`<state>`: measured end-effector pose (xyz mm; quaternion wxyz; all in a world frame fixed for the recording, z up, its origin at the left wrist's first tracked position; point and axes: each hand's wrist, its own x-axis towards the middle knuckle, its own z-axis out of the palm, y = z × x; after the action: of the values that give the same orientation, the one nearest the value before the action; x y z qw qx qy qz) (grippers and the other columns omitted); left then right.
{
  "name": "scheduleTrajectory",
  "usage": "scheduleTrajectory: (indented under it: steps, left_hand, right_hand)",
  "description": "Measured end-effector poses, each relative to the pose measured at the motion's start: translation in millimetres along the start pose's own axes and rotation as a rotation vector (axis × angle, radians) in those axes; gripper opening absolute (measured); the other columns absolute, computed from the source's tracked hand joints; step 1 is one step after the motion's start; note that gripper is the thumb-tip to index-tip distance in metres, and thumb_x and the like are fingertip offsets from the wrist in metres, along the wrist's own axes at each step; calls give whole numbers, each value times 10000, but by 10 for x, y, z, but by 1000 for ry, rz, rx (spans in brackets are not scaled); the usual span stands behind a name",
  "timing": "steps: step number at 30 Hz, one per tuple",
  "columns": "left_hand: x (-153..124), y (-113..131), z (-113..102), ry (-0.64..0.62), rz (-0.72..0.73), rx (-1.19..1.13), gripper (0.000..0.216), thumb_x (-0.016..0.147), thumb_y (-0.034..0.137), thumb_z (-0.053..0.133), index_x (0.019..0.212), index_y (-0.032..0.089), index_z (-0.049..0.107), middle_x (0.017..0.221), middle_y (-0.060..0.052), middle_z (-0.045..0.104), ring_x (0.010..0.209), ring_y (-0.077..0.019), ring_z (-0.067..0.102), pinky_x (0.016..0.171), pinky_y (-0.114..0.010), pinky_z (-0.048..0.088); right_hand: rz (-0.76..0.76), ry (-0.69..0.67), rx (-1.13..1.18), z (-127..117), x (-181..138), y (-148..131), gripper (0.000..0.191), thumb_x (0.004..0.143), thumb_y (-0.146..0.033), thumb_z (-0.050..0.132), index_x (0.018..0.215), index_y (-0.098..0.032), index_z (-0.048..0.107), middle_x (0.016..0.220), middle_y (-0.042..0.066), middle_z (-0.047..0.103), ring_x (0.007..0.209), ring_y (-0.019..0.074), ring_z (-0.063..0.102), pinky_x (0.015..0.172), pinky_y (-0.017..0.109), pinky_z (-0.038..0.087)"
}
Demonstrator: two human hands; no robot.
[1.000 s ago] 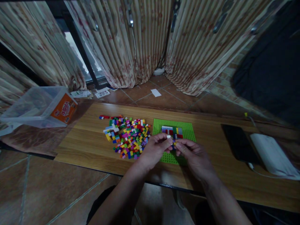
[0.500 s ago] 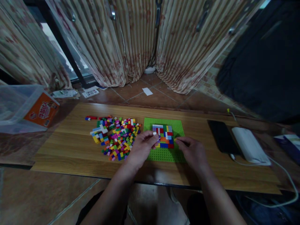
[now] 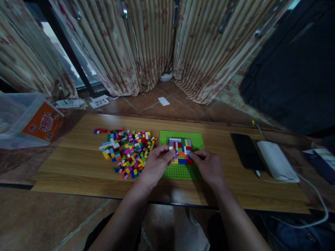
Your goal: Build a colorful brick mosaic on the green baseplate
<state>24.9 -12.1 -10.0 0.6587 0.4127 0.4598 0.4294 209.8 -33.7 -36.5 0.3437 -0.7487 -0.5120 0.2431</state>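
Note:
A green baseplate (image 3: 196, 139) lies on the wooden board, with a patch of coloured bricks (image 3: 181, 151) built on its middle. My left hand (image 3: 154, 165) rests at the plate's left edge, fingers pinched on a small white brick (image 3: 170, 148). My right hand (image 3: 209, 167) sits on the plate's right side, fingertips pressed together against the built patch's right edge; what they hold, if anything, is hidden. A pile of loose coloured bricks (image 3: 127, 151) lies just left of my left hand.
A black phone (image 3: 244, 151) and a white power bank (image 3: 276, 160) with a cable lie at the board's right. A clear plastic box (image 3: 23, 120) stands on the floor to the left. Striped curtains (image 3: 146, 45) hang behind. The wooden board (image 3: 78, 167) sits low over a tiled floor.
The view swung right and settled. Both hands came down from a raised pinch over the plate; my right hand moved left onto the built patch's edge, my left keeps the white brick.

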Motion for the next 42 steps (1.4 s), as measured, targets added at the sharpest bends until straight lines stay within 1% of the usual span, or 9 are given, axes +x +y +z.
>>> scheduleTrajectory:
  steps: [7, 10, 13, 18, 22, 25, 32, 39, 42]
  left_hand:
    - [11, -5, -19, -15, 18, 10, 216, 734, 346, 698, 671, 158, 612, 595, 33, 557, 569, -86, 486, 564, -210, 385]
    - [8, 9, -20, -2, 20, 26, 212, 740, 343, 692, 679, 155, 616, 592, 31, 557, 568, -87, 487, 566, -212, 381]
    - [0, 17, -12, 0, 23, 26, 206, 743, 335, 688, 679, 154, 613, 593, 32, 558, 572, -87, 489, 574, -211, 386]
    - [-10, 2, 1, -7, 18, 22, 203, 741, 332, 690, 679, 155, 610, 595, 35, 559, 571, -88, 490, 574, -213, 391]
    - [-10, 1, -1, -12, 19, 20, 201, 746, 323, 683, 668, 155, 604, 592, 35, 556, 566, -85, 486, 572, -212, 390]
    - [-10, 0, 0, -19, 26, 17, 200, 750, 319, 681, 669, 153, 605, 580, 35, 552, 559, -83, 482, 563, -209, 387]
    - [7, -55, 19, -32, -4, -16, 209, 734, 341, 702, 692, 154, 620, 607, 28, 575, 575, -86, 513, 578, -214, 420]
    - [4, -75, 41, -64, -55, -35, 148, 749, 277, 682, 708, 153, 611, 639, 15, 602, 610, -94, 575, 634, -230, 477]
    - [-2, -72, 42, -68, -61, -27, 131, 754, 268, 679, 733, 150, 626, 647, 11, 608, 605, -94, 579, 617, -224, 473]
  right_hand:
    - [-8, -32, 38, -33, 44, 99, 306, 740, -496, 696, 804, -203, 753, 810, 63, 764, 752, 243, 690, 689, 350, 483]
    - [16, -26, 37, -73, 80, 169, 363, 792, -519, 621, 829, -183, 755, 799, 75, 759, 684, 230, 681, 648, 340, 475]
    - [35, -49, 21, -83, 102, 199, 399, 833, -515, 553, 837, -169, 753, 776, 78, 752, 629, 216, 664, 614, 329, 458]
    - [24, -70, 0, -53, 86, 117, 356, 814, -475, 566, 855, -183, 765, 789, 67, 752, 703, 224, 670, 638, 319, 447]
    - [16, -55, -35, -54, 75, 60, 333, 796, -457, 574, 829, -191, 772, 741, 56, 740, 677, 214, 649, 640, 318, 436]
    - [21, -46, -40, -55, 74, 51, 343, 789, -458, 573, 828, -185, 776, 712, 54, 732, 643, 208, 634, 613, 313, 422]
    - [48, -33, -29, -33, 58, 17, 343, 786, -455, 572, 792, -179, 775, 681, 55, 725, 618, 204, 624, 593, 308, 406]
    - [36, -36, -19, -31, 58, 12, 323, 795, -434, 578, 789, -172, 767, 666, 51, 720, 598, 200, 622, 588, 307, 410]
    - [-11, 35, -8, -49, 18, -8, 328, 811, -448, 580, 775, -173, 754, 682, 54, 721, 621, 207, 630, 596, 310, 415]
